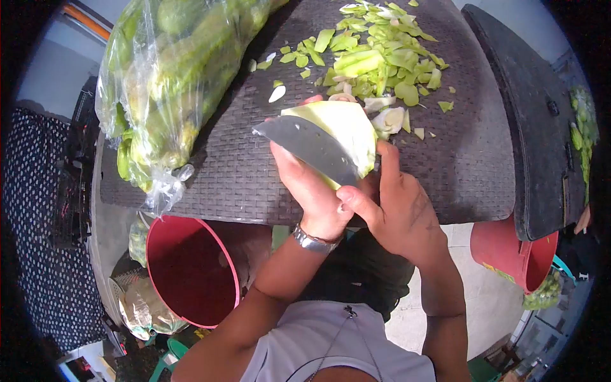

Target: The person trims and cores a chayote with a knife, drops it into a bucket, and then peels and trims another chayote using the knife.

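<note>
A pale, partly peeled green vegetable (347, 121) is held over the dark woven table (248, 153). My left hand (312, 184), with a metal watch at the wrist, wraps round it from below and the left. My right hand (398, 204) grips a wide dark knife (312, 146) at its lower right end, most of the handle hidden by the fingers. The blade lies slanted across the vegetable's near face, its tip pointing to the upper left. Just beyond is a pile of green peelings (382, 57), with a whitish piece (389, 120) beside the vegetable.
A clear plastic bag of green vegetables (172, 83) lies at the table's left. Below the near edge stand a red bin (191, 274) at left and another red bin (509, 254) at right. A dark chair back (522, 108) borders the right side.
</note>
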### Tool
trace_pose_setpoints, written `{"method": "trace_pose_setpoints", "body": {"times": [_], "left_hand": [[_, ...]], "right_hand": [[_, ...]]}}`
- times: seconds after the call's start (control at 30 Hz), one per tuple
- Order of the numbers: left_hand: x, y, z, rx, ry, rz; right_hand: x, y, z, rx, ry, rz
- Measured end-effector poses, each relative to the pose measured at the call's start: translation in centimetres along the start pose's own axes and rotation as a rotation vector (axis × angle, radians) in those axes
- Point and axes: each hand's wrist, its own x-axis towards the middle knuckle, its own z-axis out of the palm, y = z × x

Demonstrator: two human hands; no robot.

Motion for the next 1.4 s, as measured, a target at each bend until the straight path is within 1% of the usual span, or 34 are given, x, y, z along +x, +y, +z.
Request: {"method": "trace_pose_setpoints", "body": {"times": [0.03,0.13,0.2,0.3,0.33,0.4,0.43,0.47,0.5,0.53,0.63,0.7,0.77,0.83,0.87,0.93,1.07,1.17,1.23,1.33,1.4], "left_hand": [[0.0,0.0,0.3,0.025,0.043,0.011],[0.0,0.0,0.2,-0.072,0.046,-0.055],[0.2,-0.1,0.4,-0.044,0.055,-0.017],[0.0,0.3,1.3,0.026,0.097,0.031],[-0.1,0.4,1.6,0.054,0.115,0.045],[0.0,0.6,1.2,0.026,0.095,0.007],[0.1,0.7,1.0,0.012,0.086,-0.011],[0.4,0.5,0.7,-0.028,0.135,-0.033],[0.7,0.6,0.2,-0.015,0.073,-0.057],[0.8,0.8,-0.1,-0.002,0.014,-0.082],[0.7,1.3,0.5,-0.066,-0.002,-0.102],[0.8,1.1,0.5,-0.039,0.046,-0.087],[1.1,0.6,0.3,-0.028,0.071,-0.083],[1.2,0.1,-1.0,-0.026,0.041,-0.096],[1.2,0.4,-1.5,-0.047,-0.080,-0.113],[1.0,0.2,-1.8,-0.140,-0.076,-0.137],[0.4,0.3,-0.6,-0.055,-0.026,-0.062],[-0.1,0.6,0.2,-0.059,-0.047,-0.057],[-0.4,0.7,1.0,-0.050,-0.070,-0.027],[-0.5,0.6,1.4,0.005,-0.018,-0.019],[-0.4,0.4,1.1,0.070,-0.011,0.034]], "right_hand": [[0.0,0.1,0.2,-0.006,0.024,-0.019],[0.0,0.4,0.8,-0.042,0.099,-0.060],[0.1,0.4,1.0,-0.080,0.133,-0.069],[0.1,-0.2,0.4,0.009,0.076,-0.001],[0.4,0.1,-0.2,0.112,-0.014,0.027],[1.0,1.1,-1.6,0.319,-0.196,0.081],[1.0,1.5,-1.6,0.480,-0.261,0.124],[0.9,1.8,-1.6,0.638,-0.322,0.178],[1.0,3.0,-1.8,0.791,-0.443,0.281],[0.9,3.4,-1.8,0.835,-0.437,0.303],[0.9,4.9,-2.0,0.912,-0.397,0.365],[1.1,4.2,-1.9,0.731,-0.216,0.271],[0.5,1.7,-0.5,0.328,0.099,0.047],[-1.1,-0.1,0.1,0.084,0.077,0.002],[-1.5,-0.6,0.4,-0.038,0.064,-0.020],[-1.5,-0.2,1.3,-0.047,0.086,-0.042],[-1.3,-0.1,1.5,-0.110,0.106,-0.065],[-0.8,-0.2,1.0,-0.097,0.096,-0.028],[-0.5,0.0,0.9,-0.082,0.079,-0.041],[-0.1,-0.3,0.4,-0.058,0.032,-0.016],[0.2,-0.3,0.3,0.002,0.022,-0.004]]}}
